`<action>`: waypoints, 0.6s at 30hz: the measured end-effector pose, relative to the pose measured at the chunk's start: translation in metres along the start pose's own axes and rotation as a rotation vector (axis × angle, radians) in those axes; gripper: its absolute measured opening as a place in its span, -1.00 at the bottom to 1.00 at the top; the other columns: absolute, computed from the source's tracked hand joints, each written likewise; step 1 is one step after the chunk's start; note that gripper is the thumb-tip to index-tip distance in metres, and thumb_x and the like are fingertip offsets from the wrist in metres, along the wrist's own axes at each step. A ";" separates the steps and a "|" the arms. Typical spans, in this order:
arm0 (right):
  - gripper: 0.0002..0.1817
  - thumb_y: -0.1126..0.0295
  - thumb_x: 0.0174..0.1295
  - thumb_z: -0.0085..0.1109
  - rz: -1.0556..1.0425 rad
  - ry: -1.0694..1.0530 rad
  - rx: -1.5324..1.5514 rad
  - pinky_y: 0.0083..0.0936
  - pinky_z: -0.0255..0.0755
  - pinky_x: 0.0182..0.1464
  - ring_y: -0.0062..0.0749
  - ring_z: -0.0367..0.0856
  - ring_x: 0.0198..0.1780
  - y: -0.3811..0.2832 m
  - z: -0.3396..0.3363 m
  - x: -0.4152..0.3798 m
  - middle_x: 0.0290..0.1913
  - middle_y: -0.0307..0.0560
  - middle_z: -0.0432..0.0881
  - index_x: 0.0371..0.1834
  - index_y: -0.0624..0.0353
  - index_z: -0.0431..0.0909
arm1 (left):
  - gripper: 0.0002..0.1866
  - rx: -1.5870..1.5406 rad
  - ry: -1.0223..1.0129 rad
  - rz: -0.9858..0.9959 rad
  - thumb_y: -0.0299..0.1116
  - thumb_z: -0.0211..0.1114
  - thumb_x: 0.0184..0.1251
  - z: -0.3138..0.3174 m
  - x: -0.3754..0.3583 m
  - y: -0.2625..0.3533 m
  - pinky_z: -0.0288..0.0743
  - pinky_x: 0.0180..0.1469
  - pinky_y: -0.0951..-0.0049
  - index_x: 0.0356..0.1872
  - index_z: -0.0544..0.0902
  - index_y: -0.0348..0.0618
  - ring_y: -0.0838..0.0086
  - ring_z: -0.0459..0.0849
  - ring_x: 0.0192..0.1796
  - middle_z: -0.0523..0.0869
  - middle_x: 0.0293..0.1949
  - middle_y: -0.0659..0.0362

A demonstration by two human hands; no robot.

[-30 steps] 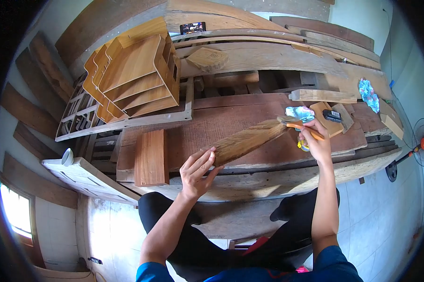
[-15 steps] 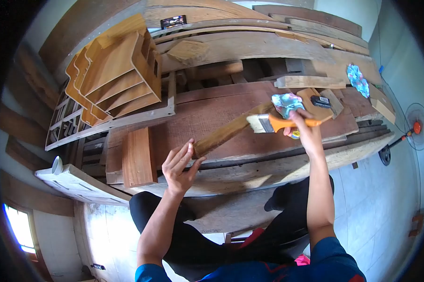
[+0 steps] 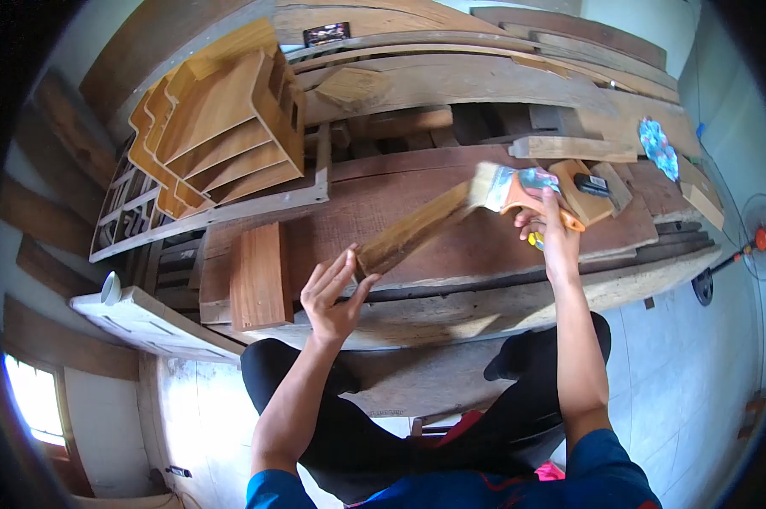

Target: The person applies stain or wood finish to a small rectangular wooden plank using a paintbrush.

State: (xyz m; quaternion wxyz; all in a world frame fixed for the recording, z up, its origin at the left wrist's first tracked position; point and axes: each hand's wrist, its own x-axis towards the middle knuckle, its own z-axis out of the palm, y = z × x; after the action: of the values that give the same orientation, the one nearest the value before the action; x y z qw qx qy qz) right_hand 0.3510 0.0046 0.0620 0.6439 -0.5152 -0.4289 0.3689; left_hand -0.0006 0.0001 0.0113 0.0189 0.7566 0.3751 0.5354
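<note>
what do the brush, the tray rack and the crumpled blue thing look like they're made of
The brush has pale fibre bristles and a smooth orange handle, perhaps plastic or painted wood. The tray rack looks like thin wood board, its warm brown finish even. The crumpled blue thing is patterned and creased; cloth or thin plastic, I can't tell.

The person wears a dark blue, short-sleeved cloth shirt (image 3: 434, 496), at 6 o'clock in the head view, with thin red markings across its front and a brighter blue patch toward 7 o'clock. The left sleeve (image 3: 277, 489) lies at 7 o'clock, the right sleeve (image 3: 608, 467) at 5 o'clock. Black, long-legged cloth trousers (image 3: 357, 437) cover both legs. The left hand (image 3: 330, 297) and right hand (image 3: 557, 233) are bare.
</note>
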 end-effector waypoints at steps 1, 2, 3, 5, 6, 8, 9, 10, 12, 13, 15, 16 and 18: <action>-0.45 -0.01 0.61 0.00 0.004 -0.003 0.025 -0.56 0.55 -0.37 -0.46 0.70 -0.34 0.002 0.007 -0.005 -0.27 0.03 0.73 0.17 0.37 0.55 | -0.40 0.006 -0.003 -0.008 -0.47 0.70 -0.03 0.000 -0.001 0.000 0.67 -0.02 0.33 0.13 0.74 -0.33 0.18 0.80 -0.07 0.80 0.08 -0.11; -0.46 0.01 0.61 -0.02 0.009 -0.013 0.050 -0.54 0.56 -0.35 -0.45 0.71 -0.32 0.002 0.015 -0.013 -0.26 0.05 0.73 0.18 0.36 0.54 | -0.40 0.018 0.000 -0.019 -0.46 0.70 -0.03 0.000 -0.002 0.001 0.66 -0.02 0.34 0.13 0.74 -0.34 0.18 0.80 -0.08 0.80 0.08 -0.11; -0.50 0.05 0.62 -0.03 0.007 -0.162 0.046 -0.51 0.58 -0.33 -0.40 0.73 -0.33 0.007 0.020 -0.019 -0.28 0.07 0.73 0.22 0.35 0.51 | -0.41 0.024 0.004 -0.021 -0.45 0.71 -0.04 -0.001 -0.001 0.002 0.66 -0.02 0.35 0.11 0.74 -0.37 0.20 0.80 -0.09 0.80 0.06 -0.11; -0.61 0.21 0.60 -0.02 0.011 -0.480 0.063 -0.51 0.59 -0.33 -0.36 0.75 -0.33 0.008 0.033 -0.033 -0.30 0.10 0.74 0.12 0.36 0.56 | -0.43 0.045 0.033 -0.027 -0.44 0.72 -0.06 0.000 0.000 0.000 0.64 -0.11 0.39 0.06 0.76 -0.39 0.26 0.77 -0.20 0.81 0.05 -0.11; -0.65 0.26 0.58 0.00 -0.008 -0.631 0.062 -0.52 0.59 -0.34 -0.35 0.75 -0.34 0.010 0.035 -0.037 -0.31 0.11 0.74 0.09 0.36 0.58 | -0.44 0.045 0.044 -0.027 -0.44 0.72 -0.07 0.001 0.001 0.000 0.63 -0.16 0.41 0.03 0.76 -0.41 0.29 0.75 -0.26 0.81 0.04 -0.11; -0.73 0.33 0.58 0.05 -0.066 -0.739 -0.021 -0.66 0.57 -0.36 -0.51 0.78 -0.28 0.012 0.036 -0.039 -0.26 -0.03 0.79 0.08 0.27 0.65 | -0.47 0.019 0.008 -0.157 -0.46 0.66 0.05 -0.001 -0.001 0.005 0.66 0.02 0.34 0.10 0.75 -0.40 0.23 0.80 -0.06 0.80 0.07 -0.11; -0.73 0.31 0.58 0.06 -0.070 -0.642 0.001 -0.68 0.57 -0.35 -0.53 0.77 -0.29 0.010 0.040 -0.040 -0.25 -0.03 0.79 0.08 0.25 0.65 | -0.47 0.023 0.005 -0.197 -0.46 0.66 0.06 -0.001 -0.002 0.006 0.66 0.04 0.33 0.11 0.74 -0.40 0.25 0.79 -0.05 0.80 0.07 -0.11; -0.73 0.30 0.58 0.06 -0.075 -0.545 0.020 -0.69 0.58 -0.35 -0.54 0.77 -0.29 0.007 0.046 -0.042 -0.25 -0.03 0.79 0.07 0.23 0.66 | -0.47 0.024 0.004 -0.237 -0.46 0.66 0.08 0.000 -0.002 0.006 0.66 0.06 0.33 0.12 0.74 -0.40 0.26 0.79 -0.04 0.80 0.07 -0.11; -0.73 0.28 0.58 0.08 -0.201 -0.512 -0.044 -0.67 0.59 -0.34 -0.55 0.77 -0.28 0.010 0.054 -0.046 -0.24 -0.02 0.80 0.08 0.21 0.66 | -0.48 -0.011 0.024 -0.291 -0.47 0.63 0.13 0.004 -0.008 -0.001 0.65 0.10 0.35 0.15 0.72 -0.41 0.30 0.78 0.00 0.80 0.08 -0.11; -0.73 0.26 0.58 0.09 -0.264 -0.494 -0.075 -0.67 0.60 -0.33 -0.55 0.77 -0.28 0.015 0.058 -0.049 -0.23 -0.02 0.80 0.08 0.20 0.65 | -0.48 -0.028 0.034 -0.317 -0.48 0.62 0.16 0.004 -0.009 -0.004 0.65 0.13 0.36 0.16 0.71 -0.41 0.33 0.78 0.02 0.79 0.09 -0.11; -0.75 0.28 0.56 0.13 -0.302 -0.694 -0.128 -0.59 0.64 -0.26 -0.52 0.80 -0.21 0.021 0.066 -0.057 -0.21 -0.05 0.81 0.11 0.18 0.63 | -0.50 -0.124 0.088 -0.399 -0.47 0.62 0.15 0.005 -0.006 -0.007 0.66 0.12 0.37 0.13 0.72 -0.43 0.29 0.79 0.00 0.80 0.07 -0.12; -0.76 0.30 0.55 0.14 -0.316 -0.842 -0.212 -0.57 0.66 -0.24 -0.51 0.81 -0.19 0.016 0.068 -0.060 -0.21 -0.07 0.81 0.12 0.18 0.62 | -0.50 -0.178 0.111 -0.439 -0.47 0.63 0.14 0.006 -0.005 -0.007 0.66 0.11 0.37 0.11 0.72 -0.44 0.28 0.80 0.00 0.80 0.06 -0.13; -0.78 0.34 0.54 0.14 -0.382 -0.869 -0.295 -0.52 0.67 -0.21 -0.49 0.82 -0.18 0.021 0.074 -0.066 -0.22 -0.08 0.81 0.10 0.18 0.63 | -0.50 -0.232 0.105 -0.480 -0.49 0.62 0.15 0.008 -0.006 -0.007 0.66 0.14 0.38 0.13 0.71 -0.44 0.30 0.79 0.03 0.78 0.08 -0.16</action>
State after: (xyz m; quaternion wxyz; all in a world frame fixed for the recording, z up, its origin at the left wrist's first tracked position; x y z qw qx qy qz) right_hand 0.2574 -0.0256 0.0374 0.3819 -0.3118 -0.7919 0.3603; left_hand 0.0014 0.0045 0.0005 0.2120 0.6100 0.4802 0.5935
